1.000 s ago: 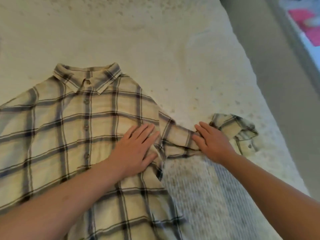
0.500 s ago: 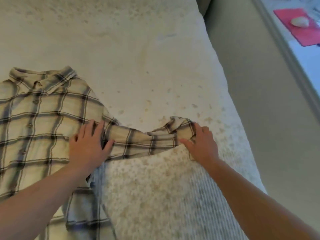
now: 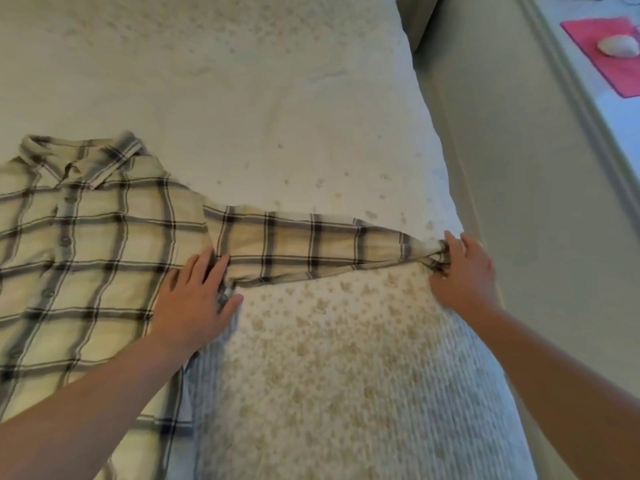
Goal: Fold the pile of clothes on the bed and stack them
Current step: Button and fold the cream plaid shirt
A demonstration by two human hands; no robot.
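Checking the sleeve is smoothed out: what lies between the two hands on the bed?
In the head view, the cream plaid shirt's sleeve stretches flat from the left hand to the right hand, which pinches its cuff.

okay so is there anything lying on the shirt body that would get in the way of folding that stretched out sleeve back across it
Only the left hand, pressing flat by the armpit. Otherwise nothing visible lies on the plaid shirt; the right hand pinches the sleeve at its cuff.
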